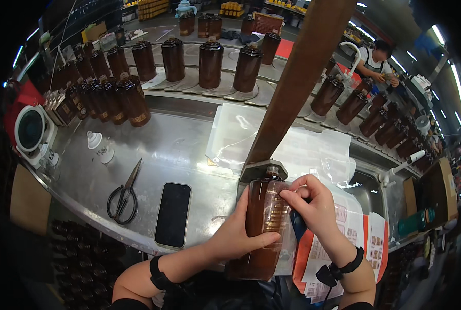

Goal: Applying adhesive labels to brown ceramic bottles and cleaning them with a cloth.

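Note:
A large brown bottle (257, 209) with a bare glass neck leans in front of me at the near edge of the bench. My left hand (244, 227) wraps round its left side, thumb lying across the front. A clear film (288, 248) with gold lettering covers the bottle's right face and stands out past its edge. At the film's upper corner, my right hand (313, 200) pinches with thumb and forefinger, close to the bottle's shoulder. Part of a dark blue object (297, 225) shows beneath my right hand; its kind is hidden.
Left of me lie a black phone (173, 214), scissors (122, 199) and a small clear bottle (102, 147). A wooden post (297, 77) rises just beyond the bottle. Printed sheets (352, 219) lie right, near a sink (370, 194). Brown bottles (210, 64) line a conveyor; a co-worker (377, 62) stands beyond.

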Available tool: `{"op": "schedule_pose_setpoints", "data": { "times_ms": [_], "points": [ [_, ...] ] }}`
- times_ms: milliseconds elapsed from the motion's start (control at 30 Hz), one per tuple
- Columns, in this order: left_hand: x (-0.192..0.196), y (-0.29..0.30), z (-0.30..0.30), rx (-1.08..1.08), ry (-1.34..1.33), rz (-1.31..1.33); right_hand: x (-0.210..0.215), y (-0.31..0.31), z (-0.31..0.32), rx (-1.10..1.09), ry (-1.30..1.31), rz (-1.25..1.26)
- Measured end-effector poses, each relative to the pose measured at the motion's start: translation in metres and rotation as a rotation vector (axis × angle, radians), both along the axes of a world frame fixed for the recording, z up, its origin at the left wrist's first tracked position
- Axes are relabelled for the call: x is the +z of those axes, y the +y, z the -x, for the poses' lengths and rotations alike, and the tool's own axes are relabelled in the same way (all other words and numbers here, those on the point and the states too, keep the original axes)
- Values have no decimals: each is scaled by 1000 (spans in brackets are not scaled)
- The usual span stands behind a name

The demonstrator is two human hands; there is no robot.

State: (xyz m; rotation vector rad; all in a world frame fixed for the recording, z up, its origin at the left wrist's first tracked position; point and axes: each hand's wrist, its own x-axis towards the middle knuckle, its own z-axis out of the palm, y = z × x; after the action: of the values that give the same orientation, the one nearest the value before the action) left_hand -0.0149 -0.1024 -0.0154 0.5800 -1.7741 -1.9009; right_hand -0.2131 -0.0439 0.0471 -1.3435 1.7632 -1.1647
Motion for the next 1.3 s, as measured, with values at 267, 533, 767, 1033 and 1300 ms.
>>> {"op": "schedule_pose_setpoints", "data": {
  "times_ms": [267,533,767,1033,1300],
  "points": [
    [-4,0,-8,-62,68,-55,-22,30,8,-44,-122,-120],
    [-4,-2,-18,-121,49,-104,-25,53,-19,155,-462,-264],
    [0,-17,-8,-46,47,-132,-23,49,-21,126,-486,-220],
    [28,-55,7,278,-90,205,-9,20,-48,49,-431,-243],
    [21,-72,-10,327,207,-538,-22,7,-65,54,-398,-223]
  ]
}}
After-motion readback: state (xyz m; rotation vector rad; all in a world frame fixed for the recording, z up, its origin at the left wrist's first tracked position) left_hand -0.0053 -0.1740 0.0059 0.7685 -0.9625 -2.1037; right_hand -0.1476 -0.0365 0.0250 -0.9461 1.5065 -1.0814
